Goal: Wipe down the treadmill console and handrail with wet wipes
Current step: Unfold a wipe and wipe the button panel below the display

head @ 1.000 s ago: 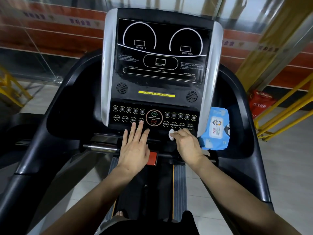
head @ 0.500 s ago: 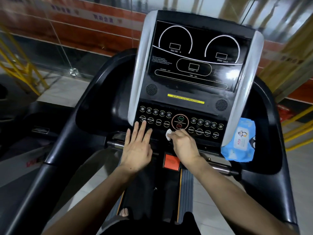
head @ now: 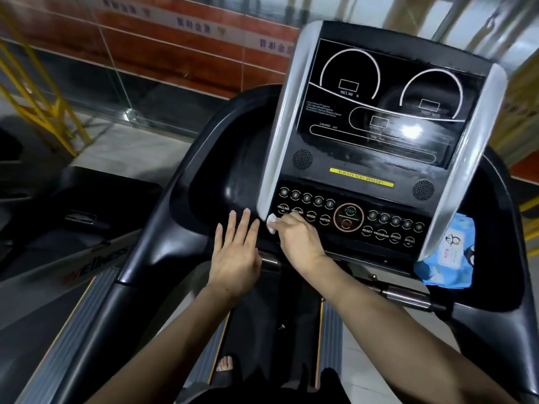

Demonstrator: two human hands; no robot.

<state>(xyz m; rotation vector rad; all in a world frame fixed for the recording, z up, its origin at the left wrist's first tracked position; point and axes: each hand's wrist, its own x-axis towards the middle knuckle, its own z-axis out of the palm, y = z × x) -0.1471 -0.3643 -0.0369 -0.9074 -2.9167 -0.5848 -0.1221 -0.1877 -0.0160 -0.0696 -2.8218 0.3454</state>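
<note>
Right hand (head: pixel 297 239) grips small white wet wipe (head: pixel 271 223), fingers curled round it, pressing it at lower left corner of console (head: pixel 364 135) button panel, just beside silver side trim and INCLINE buttons. Left hand (head: pixel 236 258) flat, fingers straight and slightly spread, holding nothing, fingertips at black handrail (head: pixel 163 217) moulding left of console. Blue wet wipes pack (head: pixel 446 258) sits in recess at console's right edge, below silver trim. Bare toes (head: pixel 224 363) visible on treadmill belt near bottom edge.
</note>
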